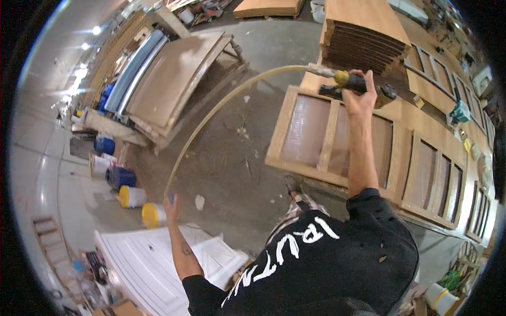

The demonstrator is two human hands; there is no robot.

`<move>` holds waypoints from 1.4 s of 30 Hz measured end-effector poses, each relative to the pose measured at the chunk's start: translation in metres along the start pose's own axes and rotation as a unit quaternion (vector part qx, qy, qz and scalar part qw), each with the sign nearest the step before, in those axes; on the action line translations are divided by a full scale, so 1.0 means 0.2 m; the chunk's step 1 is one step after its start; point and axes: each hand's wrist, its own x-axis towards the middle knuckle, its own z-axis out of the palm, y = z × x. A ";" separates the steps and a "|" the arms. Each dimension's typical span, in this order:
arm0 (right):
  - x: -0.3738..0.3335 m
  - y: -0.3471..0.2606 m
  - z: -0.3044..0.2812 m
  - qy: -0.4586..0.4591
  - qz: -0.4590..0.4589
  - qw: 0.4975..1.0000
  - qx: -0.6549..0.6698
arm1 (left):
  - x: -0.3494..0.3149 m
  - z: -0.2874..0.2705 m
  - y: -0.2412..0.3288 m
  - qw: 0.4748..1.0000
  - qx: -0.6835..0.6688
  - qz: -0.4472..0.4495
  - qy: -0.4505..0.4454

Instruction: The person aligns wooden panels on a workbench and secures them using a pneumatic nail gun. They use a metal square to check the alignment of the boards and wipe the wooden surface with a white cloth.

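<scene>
High over the wooden frames, my right hand (360, 99) is wrapped round the handle of a yellow and black air tool (387, 96) that looks like a nail gun. A yellow air hose (226, 101) joins its rear end through a metal coupling (319, 70). The hose arcs left and down to my left hand (171, 209), whose fingers close on it; a small blue patch shows there. Below the tool lies a panelled wooden door frame (331, 121) with film-like panels, partly hidden by my right forearm.
More framed doors (433, 176) lie on the right, near a stack of wooden panels (363, 23). A board-topped bench (176, 73) stands left. White panelled doors (142, 258) lie lower left, beside yellow-lidded buckets (153, 216). Debris (200, 202) dots the floor.
</scene>
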 end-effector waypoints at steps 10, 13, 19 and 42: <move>1.26 -0.33 -0.72 0.300 -0.107 0.817 -0.481 | 0.48 0.59 0.82 0.952 -0.091 0.149 -0.253; 1.50 -0.72 -1.00 0.258 -0.218 0.898 -0.283 | 0.41 0.96 0.60 0.912 -0.056 0.200 -0.353; 0.86 -0.65 -0.69 0.050 -0.087 0.951 -0.292 | -0.20 1.08 0.49 0.903 -0.178 -0.080 -0.382; -2.30 -2.85 -0.87 0.292 -0.379 0.817 -0.322 | -1.87 1.87 1.46 0.787 0.073 0.236 -0.565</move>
